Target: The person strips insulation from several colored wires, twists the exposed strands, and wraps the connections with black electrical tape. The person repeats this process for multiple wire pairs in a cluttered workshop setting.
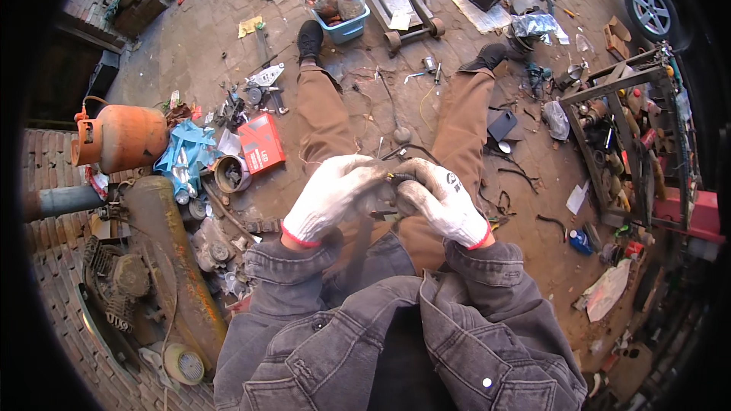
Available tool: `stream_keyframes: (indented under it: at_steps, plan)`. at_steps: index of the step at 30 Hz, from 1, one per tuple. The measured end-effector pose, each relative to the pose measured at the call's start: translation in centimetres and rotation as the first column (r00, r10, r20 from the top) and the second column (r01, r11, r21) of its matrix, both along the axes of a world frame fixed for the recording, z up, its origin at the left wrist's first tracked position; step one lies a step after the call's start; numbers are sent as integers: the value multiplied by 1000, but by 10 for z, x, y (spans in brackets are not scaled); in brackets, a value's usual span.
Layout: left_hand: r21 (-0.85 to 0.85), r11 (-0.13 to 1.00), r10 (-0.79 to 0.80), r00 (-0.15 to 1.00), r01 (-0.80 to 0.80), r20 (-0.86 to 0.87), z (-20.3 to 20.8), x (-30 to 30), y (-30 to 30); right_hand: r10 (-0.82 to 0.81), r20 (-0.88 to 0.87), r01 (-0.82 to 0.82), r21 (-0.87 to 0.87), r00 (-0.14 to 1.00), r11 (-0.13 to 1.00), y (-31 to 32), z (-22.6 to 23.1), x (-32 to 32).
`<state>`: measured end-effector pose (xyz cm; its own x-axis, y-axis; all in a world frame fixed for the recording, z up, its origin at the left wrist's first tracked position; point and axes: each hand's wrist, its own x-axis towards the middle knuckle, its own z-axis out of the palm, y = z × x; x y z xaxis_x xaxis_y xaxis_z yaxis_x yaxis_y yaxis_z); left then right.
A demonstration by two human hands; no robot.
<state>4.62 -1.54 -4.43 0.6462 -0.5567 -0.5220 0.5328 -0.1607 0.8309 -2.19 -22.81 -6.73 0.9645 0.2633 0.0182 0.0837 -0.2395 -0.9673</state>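
In front of my lap, both hands wear white knit gloves with red cuffs and grey-stained fingers. My left hand (339, 192) is closed, its fingertips smeared by motion; what they grip cannot be made out. Close against it, my right hand (442, 196) pinches a thin black cable (397, 176) with a bit of yellow on it. The cable's far end is hidden by the gloves. Between my legs, beyond the hands, lie more thin wires (428, 103) and a small round grey piece (401, 135) on a cord. A red box (261, 143) stands left of my left hand.
An orange gas cylinder (126, 138) and a large rusty cylinder (171, 247) lie at left. Ahead are a blue basket (349, 28) and a floor jack (390, 0). A metal rack (601, 144) full of tools stands at right, near a car wheel (651, 7). Loose parts litter the brick ground.
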Motion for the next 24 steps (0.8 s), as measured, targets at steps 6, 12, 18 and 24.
stream_keyframes:
  at_steps: [6,12,18,24]
  plan:
    - [66,998,5,996,-11,86,6,1,-14,16,-228,20,154,974,988,-6,-2,-6]
    - [-50,996,86,977,-77,196,3,-2,-16,-81,-74,80,-22,994,997,-8,-1,-12]
    - [-129,988,103,983,-84,151,2,-13,-14,-162,220,231,-341,962,911,-1,15,-16]
    - [-87,977,203,971,-193,125,-1,-20,-17,-255,354,392,-400,900,828,10,30,-13]
